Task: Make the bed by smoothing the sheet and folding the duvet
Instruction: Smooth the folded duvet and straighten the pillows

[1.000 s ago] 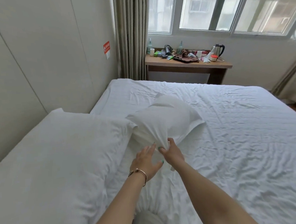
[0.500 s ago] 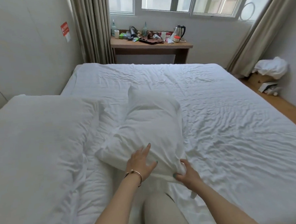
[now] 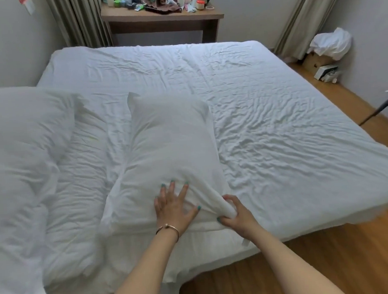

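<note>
A white pillow (image 3: pixel 168 146) lies lengthwise on the bed, its near end at the bed's front edge. My left hand (image 3: pixel 172 204) presses flat on that near end with fingers spread. My right hand (image 3: pixel 233 211) grips the pillow's near right corner, fingers curled round a bunch of the fabric. The wrinkled white sheet (image 3: pixel 266 125) covers the mattress. A bulky white duvet (image 3: pixel 21 167) is heaped along the bed's left side, against the wall.
A wooden desk (image 3: pixel 161 20) cluttered with small items stands beyond the bed, between curtains. Wooden floor (image 3: pixel 307 264) runs along the bed's near and right sides. A crumpled white cloth on a box (image 3: pixel 328 47) sits in the far right corner.
The pillow has been pulled down towards the front edge of the bed and laid flatter. My view has tilted down and back. My right hand now bunches the corner tighter.
</note>
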A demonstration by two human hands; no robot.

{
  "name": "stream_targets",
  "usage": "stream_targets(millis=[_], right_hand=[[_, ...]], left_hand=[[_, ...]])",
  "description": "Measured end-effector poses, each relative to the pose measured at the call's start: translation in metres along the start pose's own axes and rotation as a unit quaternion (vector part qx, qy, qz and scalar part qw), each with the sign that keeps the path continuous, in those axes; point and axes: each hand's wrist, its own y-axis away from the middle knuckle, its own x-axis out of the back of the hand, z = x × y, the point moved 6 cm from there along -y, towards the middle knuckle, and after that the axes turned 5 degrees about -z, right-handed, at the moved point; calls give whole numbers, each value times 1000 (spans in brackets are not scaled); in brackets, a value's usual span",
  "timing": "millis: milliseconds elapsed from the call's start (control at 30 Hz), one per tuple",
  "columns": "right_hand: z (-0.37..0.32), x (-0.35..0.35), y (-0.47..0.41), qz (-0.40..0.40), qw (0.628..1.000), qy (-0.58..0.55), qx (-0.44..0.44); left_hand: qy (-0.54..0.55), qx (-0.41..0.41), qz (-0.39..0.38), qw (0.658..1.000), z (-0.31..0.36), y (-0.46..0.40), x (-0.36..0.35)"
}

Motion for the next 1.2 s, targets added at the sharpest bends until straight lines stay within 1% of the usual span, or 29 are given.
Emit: stream_targets(millis=[133,200,267,367,433,500,567,633,733,833,967,1067,1133,1200], right_hand=[[65,31,42,-4,1000,18,4],[100,42,62,-5,999,39,-11],[128,45,73,-27,996,80,-35],[142,47,68,-49,987,125,-83],[133,53,53,-30,985,142,-92],[108,56,34,-7,992,115,-55],[77,52,9,-21,996,82,-11],[52,47,-21,-22,995,102,7],[25,48,-71,16,993,112,-19],[1,56,-121,40,992,113,-37],[-14,70,-173,54,994,65,-69],[-5,79,-196,40,995,-15,-90],[2,82,-203,20,991,-59,-121],[8,82,-206,-4,985,-89,-147]], left_hand=[[28,24,9,999,39,45,-45],[10,17,-18,1000,58,59,-65],[-5,11,-49,999,72,66,-78],[-13,37,-78,996,71,55,-82],[-15,63,-93,994,63,43,-81],[-4,83,-95,992,54,29,-76],[15,100,-87,991,44,12,-67],[38,118,-80,989,31,-11,-58],[74,148,-80,983,9,-52,-43],[134,171,-93,972,-15,-93,-33],[214,191,-113,951,-43,-135,-31],[237,194,-129,943,-59,-154,-30],[256,206,-116,937,-68,-159,-28],[287,238,-96,923,-75,-161,-29]])
